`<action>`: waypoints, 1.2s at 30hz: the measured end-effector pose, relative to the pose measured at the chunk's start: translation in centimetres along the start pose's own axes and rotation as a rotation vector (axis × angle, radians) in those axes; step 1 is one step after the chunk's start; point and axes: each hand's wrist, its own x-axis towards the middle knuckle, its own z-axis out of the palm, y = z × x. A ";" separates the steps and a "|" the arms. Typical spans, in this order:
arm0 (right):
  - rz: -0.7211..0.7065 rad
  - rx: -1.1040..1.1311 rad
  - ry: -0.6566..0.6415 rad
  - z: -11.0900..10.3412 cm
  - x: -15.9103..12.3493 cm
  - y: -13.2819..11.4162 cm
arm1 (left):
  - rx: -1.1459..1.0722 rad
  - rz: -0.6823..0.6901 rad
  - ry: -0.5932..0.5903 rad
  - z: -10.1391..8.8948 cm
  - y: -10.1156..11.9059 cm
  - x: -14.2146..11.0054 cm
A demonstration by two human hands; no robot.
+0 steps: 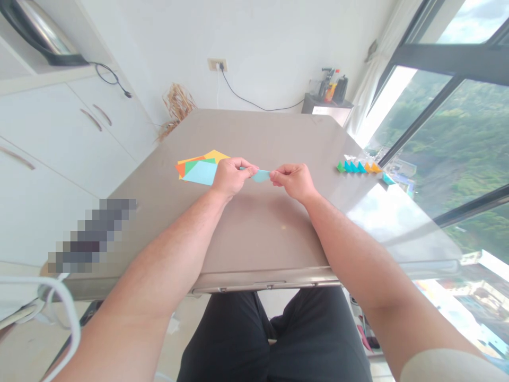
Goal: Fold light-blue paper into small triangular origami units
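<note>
My left hand [231, 175] and my right hand [293, 180] both pinch a small folded light-blue paper [260, 175] above the middle of the grey table [254, 239]. Fingers of each hand are closed on its ends. Just left of my left hand lies a loose stack of coloured paper sheets [199, 167], light blue on top, with orange, green and yellow under it. A row of small folded paper triangles [360, 167], green, blue and orange, stands at the table's right side.
White cabinets [59, 154] line the left. A wall socket with a black cable [217, 64] is behind the table. Dried grass [177, 106] sits at the far left corner. Bottles stand on a small stand [328, 101]. A large window [449, 132] is on the right.
</note>
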 end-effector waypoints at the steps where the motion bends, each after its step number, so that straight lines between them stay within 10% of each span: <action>1: 0.004 -0.001 -0.012 0.0 0.0 -0.1 | 0.008 -0.003 0.004 0.0 0.0 0.0; 14: -0.045 -0.054 0.024 0.3 -0.3 -0.4 | -0.129 -0.051 -0.167 0.5 -0.2 -0.4; 36: -0.015 -0.085 0.056 0.4 -0.3 -0.5 | -0.163 -0.089 -0.030 0.1 -0.3 0.1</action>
